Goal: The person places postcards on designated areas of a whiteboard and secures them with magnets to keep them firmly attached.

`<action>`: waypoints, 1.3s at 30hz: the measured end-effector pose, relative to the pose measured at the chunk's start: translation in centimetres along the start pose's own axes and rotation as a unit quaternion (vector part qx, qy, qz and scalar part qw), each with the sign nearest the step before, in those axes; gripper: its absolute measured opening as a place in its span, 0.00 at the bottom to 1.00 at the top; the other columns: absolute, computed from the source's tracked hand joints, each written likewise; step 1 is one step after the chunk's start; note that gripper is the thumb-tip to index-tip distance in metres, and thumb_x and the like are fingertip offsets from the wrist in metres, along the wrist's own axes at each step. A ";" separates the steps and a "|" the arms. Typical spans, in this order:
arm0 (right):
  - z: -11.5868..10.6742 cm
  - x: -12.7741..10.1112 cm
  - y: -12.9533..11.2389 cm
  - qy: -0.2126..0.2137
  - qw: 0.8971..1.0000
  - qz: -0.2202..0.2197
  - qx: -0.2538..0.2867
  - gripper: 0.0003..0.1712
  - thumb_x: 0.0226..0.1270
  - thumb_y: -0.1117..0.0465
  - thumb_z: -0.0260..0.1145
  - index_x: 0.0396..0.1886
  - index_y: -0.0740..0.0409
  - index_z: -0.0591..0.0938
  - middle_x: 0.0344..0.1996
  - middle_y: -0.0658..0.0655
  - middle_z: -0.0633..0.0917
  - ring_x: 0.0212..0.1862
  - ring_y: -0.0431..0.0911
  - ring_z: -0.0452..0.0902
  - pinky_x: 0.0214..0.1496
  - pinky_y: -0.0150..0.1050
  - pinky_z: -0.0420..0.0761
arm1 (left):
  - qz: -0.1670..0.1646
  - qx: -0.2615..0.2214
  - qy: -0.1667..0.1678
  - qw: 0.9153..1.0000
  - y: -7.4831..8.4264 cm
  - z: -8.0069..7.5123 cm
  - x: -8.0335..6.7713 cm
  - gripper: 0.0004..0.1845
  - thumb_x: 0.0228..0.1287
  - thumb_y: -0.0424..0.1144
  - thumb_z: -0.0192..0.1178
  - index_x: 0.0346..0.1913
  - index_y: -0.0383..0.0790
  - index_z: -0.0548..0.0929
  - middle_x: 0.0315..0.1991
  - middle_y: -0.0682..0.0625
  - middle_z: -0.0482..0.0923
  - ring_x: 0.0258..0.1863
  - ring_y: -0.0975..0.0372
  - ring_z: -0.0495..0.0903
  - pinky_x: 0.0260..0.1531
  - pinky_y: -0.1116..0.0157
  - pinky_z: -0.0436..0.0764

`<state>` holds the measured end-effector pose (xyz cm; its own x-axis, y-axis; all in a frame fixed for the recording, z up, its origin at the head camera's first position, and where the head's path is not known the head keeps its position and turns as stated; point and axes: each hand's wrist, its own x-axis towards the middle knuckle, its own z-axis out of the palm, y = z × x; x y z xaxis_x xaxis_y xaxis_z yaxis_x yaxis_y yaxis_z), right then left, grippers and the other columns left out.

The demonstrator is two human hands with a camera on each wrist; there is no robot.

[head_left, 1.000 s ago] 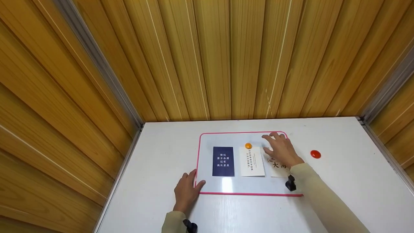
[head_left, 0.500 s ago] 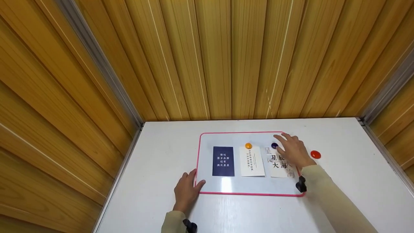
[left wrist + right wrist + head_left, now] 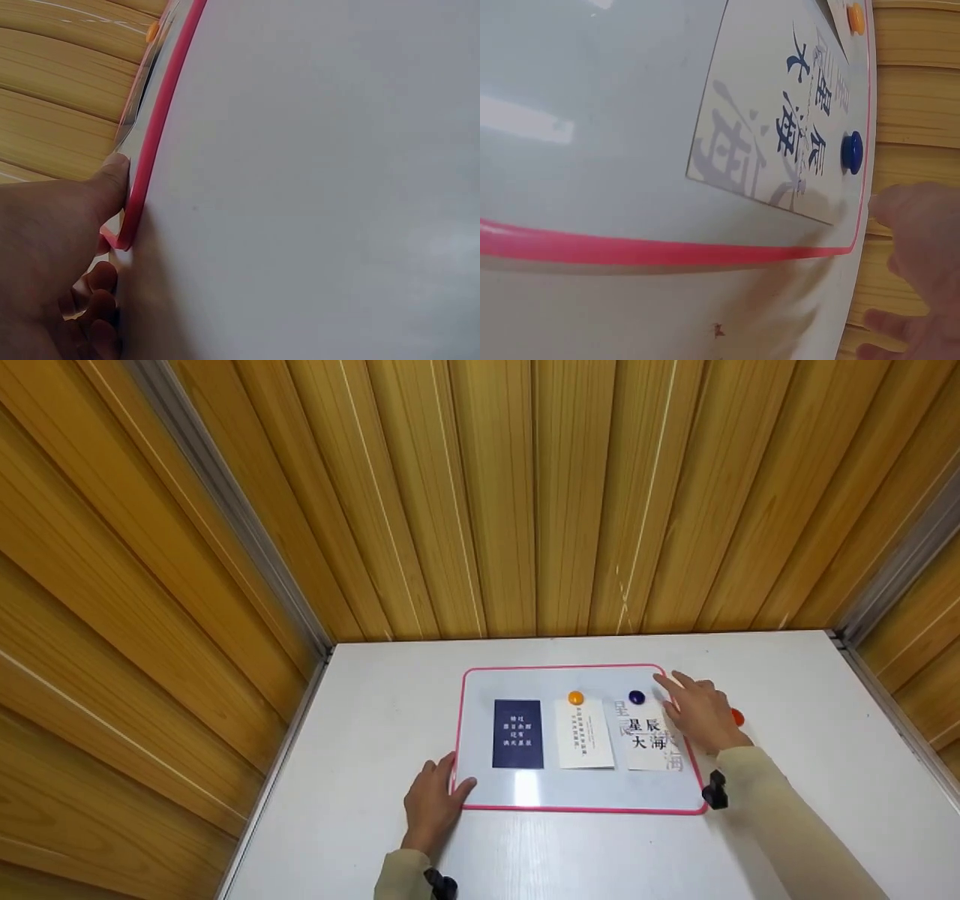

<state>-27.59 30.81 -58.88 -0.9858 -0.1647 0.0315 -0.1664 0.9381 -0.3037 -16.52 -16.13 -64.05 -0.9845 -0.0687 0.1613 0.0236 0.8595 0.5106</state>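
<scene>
A whiteboard with a pink rim lies on the white table. Three cards are on it: a dark blue card, a white card and a card with large characters. An orange magnet is at the top of the middle card, and a dark blue magnet at the top of the right card. My left hand holds the board's lower left corner, thumb on the rim. Over the upper right edge, my right hand holds nothing, fingers spread, apart from the blue magnet.
A red magnet lies on the table right of the board, partly hidden behind my right hand. Wood-look panels rise behind the table and at both sides.
My right hand has moved right, off the right card and away from the blue magnet, which now shows fully. It now partly covers the red magnet. The left hand has stayed put.
</scene>
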 end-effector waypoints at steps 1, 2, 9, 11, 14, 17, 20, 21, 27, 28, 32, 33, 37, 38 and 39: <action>0.0 -0.1 0.2 -0.002 1.000 0.003 0.004 0.37 0.76 0.56 0.64 0.81 0.51 0.63 0.76 0.72 0.61 0.68 0.77 0.61 0.67 0.73 0.60 | 0.000 0.000 -0.001 1.000 0.0 0.0 0.0 0.34 0.62 0.53 0.73 0.67 0.41 0.79 0.36 0.51 0.75 0.31 0.60 0.69 0.38 0.55 0.77; -0.1 -0.3 0.3 -0.002 1.000 0.006 0.008 0.36 0.77 0.56 0.63 0.80 0.52 0.63 0.76 0.73 0.61 0.68 0.77 0.60 0.67 0.73 0.59 | 0.000 0.000 -0.001 1.000 0.0 0.0 0.0 0.34 0.62 0.53 0.73 0.67 0.41 0.79 0.36 0.50 0.75 0.31 0.60 0.69 0.39 0.55 0.77; -0.2 -0.9 1.6 0.001 1.000 0.020 -0.002 0.34 0.77 0.58 0.63 0.78 0.56 0.66 0.73 0.75 0.63 0.67 0.78 0.61 0.64 0.74 0.61 | -0.001 -0.002 -0.005 1.000 0.0 -0.2 0.0 0.34 0.62 0.53 0.72 0.68 0.42 0.79 0.37 0.51 0.75 0.31 0.60 0.69 0.40 0.54 0.77; -0.2 -1.0 2.0 0.000 1.000 0.023 -0.002 0.34 0.77 0.58 0.63 0.78 0.56 0.66 0.73 0.75 0.63 0.66 0.78 0.61 0.64 0.74 0.61 | 0.001 -0.002 -0.003 1.000 0.0 -0.2 0.0 0.34 0.62 0.54 0.72 0.68 0.41 0.79 0.36 0.51 0.75 0.31 0.61 0.68 0.39 0.55 0.77; -0.2 -1.3 2.7 -0.001 1.000 0.025 -0.005 0.33 0.76 0.58 0.63 0.77 0.56 0.67 0.72 0.76 0.63 0.65 0.79 0.62 0.63 0.75 0.62 | 0.004 -0.001 -0.001 1.000 0.0 -0.2 0.0 0.34 0.62 0.54 0.72 0.67 0.41 0.79 0.36 0.51 0.75 0.30 0.61 0.69 0.37 0.55 0.77; -0.1 -1.6 3.4 0.005 1.000 0.023 -0.009 0.32 0.76 0.59 0.64 0.76 0.57 0.68 0.70 0.77 0.65 0.62 0.79 0.64 0.60 0.75 0.64 | 0.008 0.000 -0.001 1.000 0.0 -0.2 0.0 0.34 0.62 0.54 0.72 0.67 0.40 0.79 0.37 0.50 0.76 0.31 0.61 0.70 0.37 0.54 0.78; -0.1 -1.9 4.0 0.009 1.000 0.024 -0.013 0.32 0.74 0.60 0.65 0.75 0.58 0.69 0.68 0.77 0.67 0.60 0.79 0.65 0.59 0.74 0.66 | 0.012 0.004 0.000 1.000 -0.1 -0.1 0.0 0.34 0.62 0.54 0.72 0.67 0.40 0.80 0.37 0.49 0.76 0.31 0.60 0.70 0.37 0.54 0.78; -0.1 -2.1 4.1 0.007 1.000 0.027 -0.011 0.32 0.74 0.60 0.65 0.75 0.58 0.69 0.68 0.78 0.67 0.60 0.79 0.65 0.59 0.74 0.65 | 0.012 0.005 0.000 1.000 -0.1 -0.1 0.0 0.34 0.62 0.54 0.72 0.67 0.40 0.80 0.37 0.49 0.76 0.31 0.60 0.70 0.37 0.54 0.78; -0.3 -2.6 4.5 -0.006 0.999 0.039 0.002 0.34 0.74 0.58 0.67 0.75 0.61 0.68 0.66 0.79 0.67 0.59 0.79 0.64 0.59 0.75 0.64 | 0.012 0.010 0.003 1.000 -0.1 -0.1 0.1 0.34 0.61 0.54 0.72 0.66 0.40 0.80 0.36 0.49 0.75 0.30 0.60 0.69 0.36 0.55 0.77; -0.3 -2.7 4.6 -0.005 0.999 0.038 0.001 0.35 0.73 0.58 0.67 0.75 0.61 0.68 0.66 0.80 0.68 0.59 0.79 0.65 0.59 0.75 0.64 | 0.011 0.010 0.002 1.000 -0.1 -0.1 0.1 0.34 0.62 0.54 0.72 0.67 0.41 0.80 0.36 0.49 0.75 0.30 0.60 0.69 0.36 0.55 0.77; -0.3 -2.9 4.9 -0.003 0.999 0.038 -0.006 0.34 0.73 0.58 0.68 0.73 0.62 0.69 0.62 0.81 0.70 0.56 0.80 0.67 0.55 0.75 0.67 | 0.004 0.011 -0.006 1.000 -0.1 0.0 0.1 0.34 0.62 0.54 0.72 0.68 0.41 0.79 0.37 0.50 0.75 0.31 0.60 0.69 0.37 0.55 0.77; -0.4 -3.0 5.0 -0.003 0.999 0.040 -0.006 0.34 0.73 0.57 0.68 0.73 0.62 0.69 0.61 0.81 0.70 0.56 0.80 0.67 0.55 0.75 0.67 | 0.002 0.010 -0.007 1.000 -0.1 0.0 0.1 0.34 0.62 0.54 0.72 0.68 0.41 0.79 0.37 0.50 0.75 0.31 0.60 0.69 0.38 0.56 0.77; -0.5 -3.3 5.3 -0.010 0.999 0.053 0.003 0.33 0.73 0.57 0.68 0.72 0.63 0.70 0.60 0.82 0.70 0.55 0.79 0.67 0.55 0.75 0.67 | 0.002 0.007 -0.005 1.000 -0.1 0.0 0.1 0.34 0.62 0.53 0.72 0.68 0.41 0.79 0.37 0.50 0.75 0.31 0.60 0.69 0.37 0.56 0.76; -0.5 -3.3 5.4 -0.010 0.998 0.054 0.005 0.32 0.73 0.57 0.68 0.72 0.63 0.70 0.59 0.81 0.71 0.55 0.79 0.67 0.55 0.75 0.66 | 0.002 0.007 -0.005 1.000 -0.1 0.0 0.1 0.34 0.62 0.53 0.72 0.67 0.41 0.79 0.37 0.50 0.75 0.31 0.61 0.69 0.37 0.56 0.76; -0.6 -3.4 5.4 -0.010 0.998 0.055 0.007 0.32 0.73 0.57 0.68 0.71 0.63 0.70 0.59 0.81 0.71 0.55 0.79 0.67 0.55 0.75 0.66 | 0.001 0.008 -0.004 1.000 -0.1 0.0 0.1 0.34 0.62 0.53 0.72 0.67 0.41 0.79 0.37 0.50 0.75 0.31 0.61 0.69 0.37 0.56 0.76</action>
<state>-25.14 36.62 -60.10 -0.9975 -0.0666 -0.0229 -0.0559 0.9468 -0.3170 -16.60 -16.22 -64.04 -0.9859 -0.0620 0.1552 0.0238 0.8672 0.4974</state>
